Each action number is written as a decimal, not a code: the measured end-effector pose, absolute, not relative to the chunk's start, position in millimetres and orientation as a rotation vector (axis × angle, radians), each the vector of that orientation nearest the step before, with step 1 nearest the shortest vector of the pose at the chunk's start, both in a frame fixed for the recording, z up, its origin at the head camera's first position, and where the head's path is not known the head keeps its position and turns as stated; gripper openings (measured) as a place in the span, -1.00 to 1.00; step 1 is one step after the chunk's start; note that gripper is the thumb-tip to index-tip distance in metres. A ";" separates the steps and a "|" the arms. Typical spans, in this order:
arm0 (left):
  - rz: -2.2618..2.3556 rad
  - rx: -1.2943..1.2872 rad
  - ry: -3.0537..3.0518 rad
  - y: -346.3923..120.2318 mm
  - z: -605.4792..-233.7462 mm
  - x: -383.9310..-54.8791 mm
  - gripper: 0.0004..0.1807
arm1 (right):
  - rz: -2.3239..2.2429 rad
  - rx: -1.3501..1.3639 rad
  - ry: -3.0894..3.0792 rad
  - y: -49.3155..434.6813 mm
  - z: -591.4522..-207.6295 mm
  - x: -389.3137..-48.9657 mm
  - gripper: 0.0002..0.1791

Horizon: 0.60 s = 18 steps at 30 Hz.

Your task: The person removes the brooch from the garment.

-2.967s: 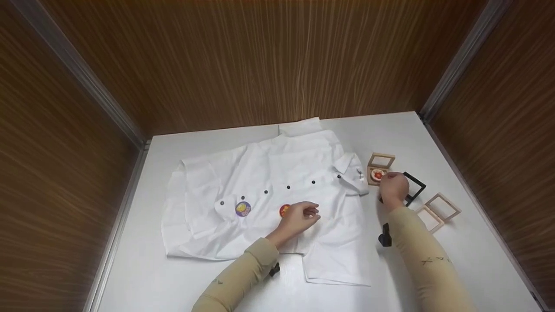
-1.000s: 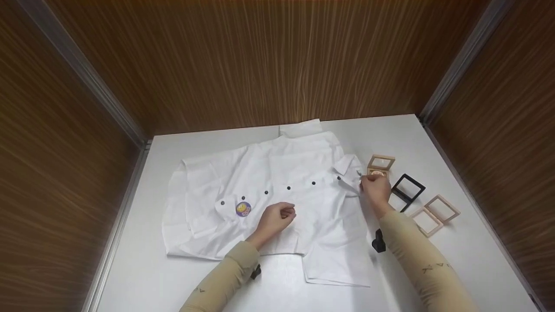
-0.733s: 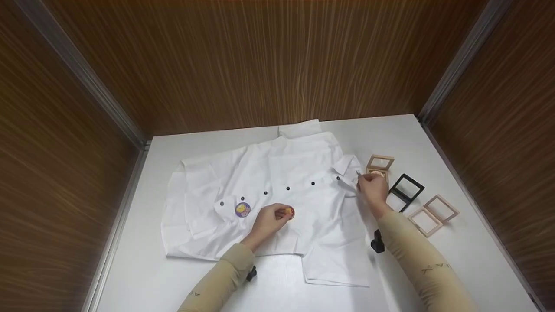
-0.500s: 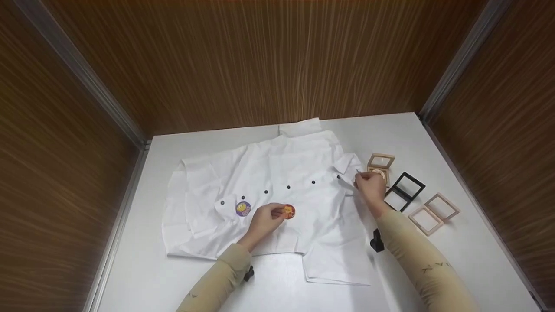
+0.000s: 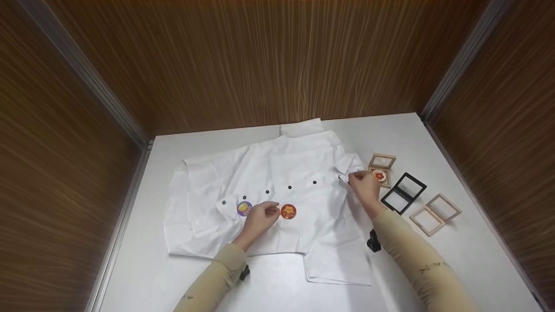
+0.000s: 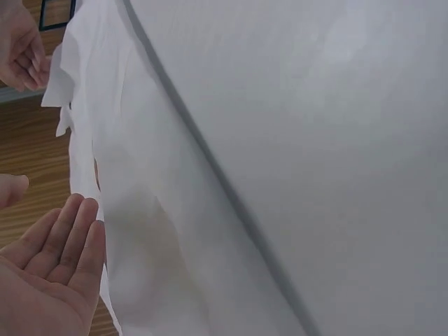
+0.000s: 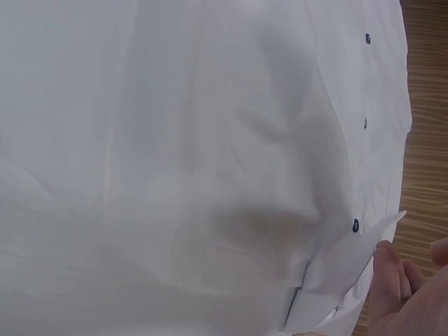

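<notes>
On a white tabletop point(image 5: 282, 284) between wood-grain walls point(image 5: 282, 60), white shirt point(image 5: 277, 169), left hand point(image 5: 258, 219) loose, right hand point(image 5: 365, 189) at collar point(image 7: 343, 260), grip unclear.

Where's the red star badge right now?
Head view, just right of picture center: the red star badge lies on the white shirt, immediately right of the left hand and below the row of black buttons.

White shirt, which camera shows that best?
The head view, because nearly the whole shirt lies spread on the table. The left wrist view catches only part of its cloth; the right wrist view, a close section with three buttons.
</notes>
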<state>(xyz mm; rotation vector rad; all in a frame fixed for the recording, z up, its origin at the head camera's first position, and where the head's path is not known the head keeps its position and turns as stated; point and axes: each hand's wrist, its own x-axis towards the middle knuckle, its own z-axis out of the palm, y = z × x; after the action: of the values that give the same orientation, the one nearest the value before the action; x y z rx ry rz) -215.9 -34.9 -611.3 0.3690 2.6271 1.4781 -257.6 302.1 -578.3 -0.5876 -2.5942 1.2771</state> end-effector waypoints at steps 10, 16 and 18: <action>1.498 0.258 2.603 -45.9 -609.4 -215.8 -0.67 | 1.374 -0.544 -2.572 291.3 -579.5 -259.3 -0.71; 1.484 0.235 2.606 -51.4 -608.9 -216.2 -0.67 | 1.416 -0.531 -2.569 283.3 -580.1 -260.2 -0.72; 1.489 0.222 2.605 -52.8 -608.6 -216.7 -0.67 | 1.404 -0.525 -2.585 280.7 -579.3 -260.2 -0.72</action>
<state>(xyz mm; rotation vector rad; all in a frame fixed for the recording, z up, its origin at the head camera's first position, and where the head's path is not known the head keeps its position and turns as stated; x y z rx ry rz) -216.7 -52.8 -608.6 0.2220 2.6054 1.4886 -260.2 280.7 -579.3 -0.5253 -2.5851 1.4036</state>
